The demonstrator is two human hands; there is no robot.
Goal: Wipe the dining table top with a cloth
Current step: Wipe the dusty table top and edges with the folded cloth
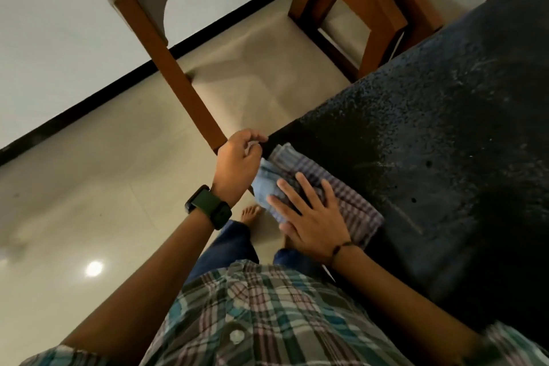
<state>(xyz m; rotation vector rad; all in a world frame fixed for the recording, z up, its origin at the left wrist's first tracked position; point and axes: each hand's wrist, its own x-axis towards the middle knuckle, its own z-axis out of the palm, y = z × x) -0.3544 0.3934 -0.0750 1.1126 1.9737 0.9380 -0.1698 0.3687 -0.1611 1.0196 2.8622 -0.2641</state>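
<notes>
Cloth (341, 187) on table (445, 128) edge, chair (237, 74) behind

Table (445, 128) black, speckled. Cloth (350, 196) purple-white check, pale blue end. Shirt (267, 312) teal-grey plaid. Watch (208, 206) dark green. Chair (184, 89) brown wood, beige seat.

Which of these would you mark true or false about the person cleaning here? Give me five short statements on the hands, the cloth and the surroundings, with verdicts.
1. The right hand lies flat on the checked cloth. True.
2. The cloth sits in the middle of the dark table top. False: it lies at the table's edge, near a corner.
3. The left hand wears a dark smartwatch at the wrist. True.
4. The left hand presses flat on the table. False: it is curled beside the table edge, fingers bent near the cloth's end.
5. A wooden chair stands on the floor beyond the table corner. True.
</notes>
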